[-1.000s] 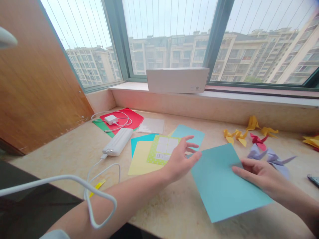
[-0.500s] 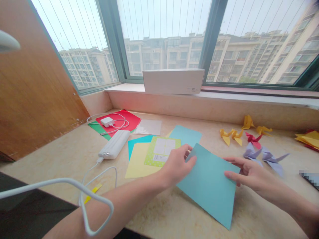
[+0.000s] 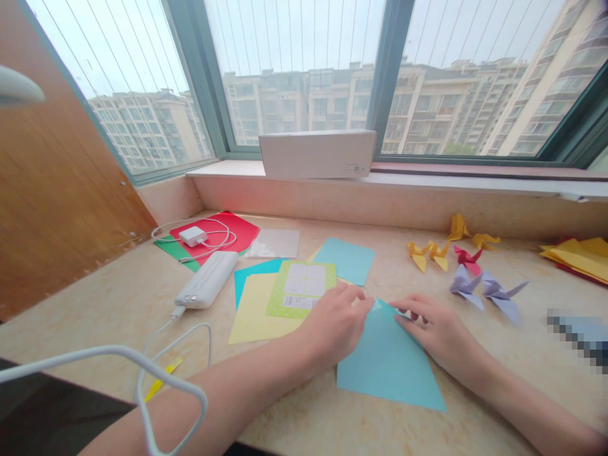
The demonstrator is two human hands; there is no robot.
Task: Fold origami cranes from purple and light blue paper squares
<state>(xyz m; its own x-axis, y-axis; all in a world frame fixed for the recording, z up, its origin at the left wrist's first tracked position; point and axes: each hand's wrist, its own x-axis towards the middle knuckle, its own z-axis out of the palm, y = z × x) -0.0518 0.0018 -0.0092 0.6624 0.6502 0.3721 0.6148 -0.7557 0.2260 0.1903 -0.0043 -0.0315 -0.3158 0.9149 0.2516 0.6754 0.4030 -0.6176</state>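
Note:
A light blue sheet of paper (image 3: 384, 361) lies folded on the marble counter (image 3: 114, 304) right in front of me. My left hand (image 3: 332, 323) pinches its far corner from the left, fingers closed on the paper. My right hand (image 3: 439, 332) meets it from the right, with the fingertips pressing the same corner and upper edge. Both hands touch at the tip of the fold.
Loose sheets lie left of my hands: yellow (image 3: 259, 310), a green dotted packet (image 3: 299, 290), teal, another light blue (image 3: 346, 259). A white power bank (image 3: 206, 288) and cable, charger (image 3: 192, 235) on red paper, folded paper cranes (image 3: 468, 278) right, white box (image 3: 317, 154) on the sill.
The blue sheet has gone from flat to folded over. Both hands moved inward and now meet at its far corner. The view has shifted slightly right.

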